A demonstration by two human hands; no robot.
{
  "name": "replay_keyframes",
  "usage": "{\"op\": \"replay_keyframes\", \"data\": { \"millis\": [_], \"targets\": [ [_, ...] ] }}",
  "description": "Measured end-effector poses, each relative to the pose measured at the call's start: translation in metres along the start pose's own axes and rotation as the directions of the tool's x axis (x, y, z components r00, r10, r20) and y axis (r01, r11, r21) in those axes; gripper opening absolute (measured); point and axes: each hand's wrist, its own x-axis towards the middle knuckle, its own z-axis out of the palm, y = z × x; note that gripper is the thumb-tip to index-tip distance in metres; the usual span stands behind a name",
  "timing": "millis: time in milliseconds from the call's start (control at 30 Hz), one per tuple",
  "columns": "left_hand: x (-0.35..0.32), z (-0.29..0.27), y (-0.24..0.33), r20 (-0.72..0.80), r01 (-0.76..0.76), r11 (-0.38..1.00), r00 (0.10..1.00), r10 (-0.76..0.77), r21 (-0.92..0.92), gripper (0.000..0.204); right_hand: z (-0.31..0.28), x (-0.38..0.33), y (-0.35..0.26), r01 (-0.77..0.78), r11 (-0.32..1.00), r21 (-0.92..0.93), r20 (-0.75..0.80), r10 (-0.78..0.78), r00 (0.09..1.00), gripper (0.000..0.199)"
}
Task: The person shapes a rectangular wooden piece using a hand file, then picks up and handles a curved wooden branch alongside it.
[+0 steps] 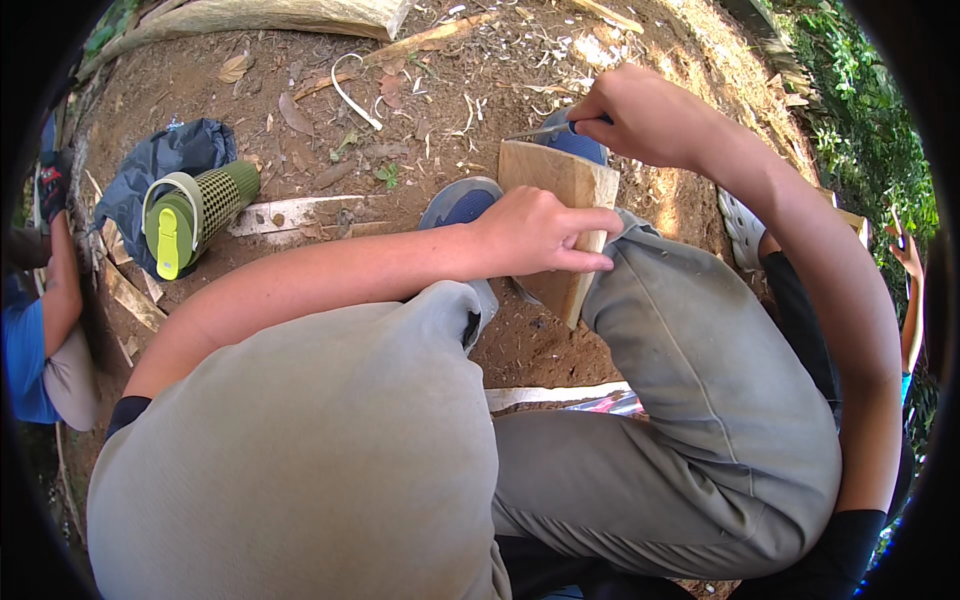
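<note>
Between my knees a pale wooden block (562,178) stands tilted, its flat face and a narrow edge showing. My left hand (540,232) is closed on the block, with thumb and fingers around its narrow right edge. At the block's far end my right hand (645,112) is closed around the dark handle of a knife (537,132). The thin blade points left, just beyond the block's top edge; whether it touches the wood I cannot tell. Part of the handle is hidden in my fist.
A green bottle (205,215) lies by a dark plastic bag (185,150) on the left. Wood shavings (352,95) and leaves litter the dirt, with a log (250,18) at the far edge. People sit at left (40,330) and right (912,270). My blue shoes (465,203) flank the block.
</note>
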Motion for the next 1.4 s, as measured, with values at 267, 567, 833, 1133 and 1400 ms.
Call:
{"op": "replay_keyframes", "data": {
  "millis": [267, 567, 833, 1133, 1400],
  "targets": [
    [0.001, -0.002, 0.001, 0.005, 0.025, 1.0, 1.0, -0.025, -0.013, 0.036, 0.005, 0.01, -0.02, -0.002, 0.998, -0.067, -0.103, -0.005, 0.995, 0.018],
    [0.001, -0.003, 0.001, 0.005, 0.027, 1.0, 1.0, -0.027, -0.002, 0.035, -0.002, 0.017, -0.008, 0.039, 0.998, -0.053, -0.014, -0.04, 0.999, 0.016],
    [0.003, 0.0, -0.001, 0.005, -0.008, 1.0, 1.0, 0.008, 0.0, 0.035, 0.02, 0.035, 0.007, -0.004, 0.999, 0.047, -0.025, 0.005, 1.0, 0.02],
    [0.0, 0.0, 0.0, -0.087, -0.072, 0.997, 0.994, 0.071, -0.006, 0.033, -0.026, 0.017, 0.014, -0.132, 0.98, 0.147, 0.139, 0.112, 0.984, 0.026],
    [0.001, 0.002, -0.001, -0.094, -0.089, 0.996, 0.992, 0.09, 0.007, 0.032, -0.014, 0.015, -0.003, -0.013, 0.999, -0.039, 0.005, 0.014, 1.0, 0.02]
  ]
}}
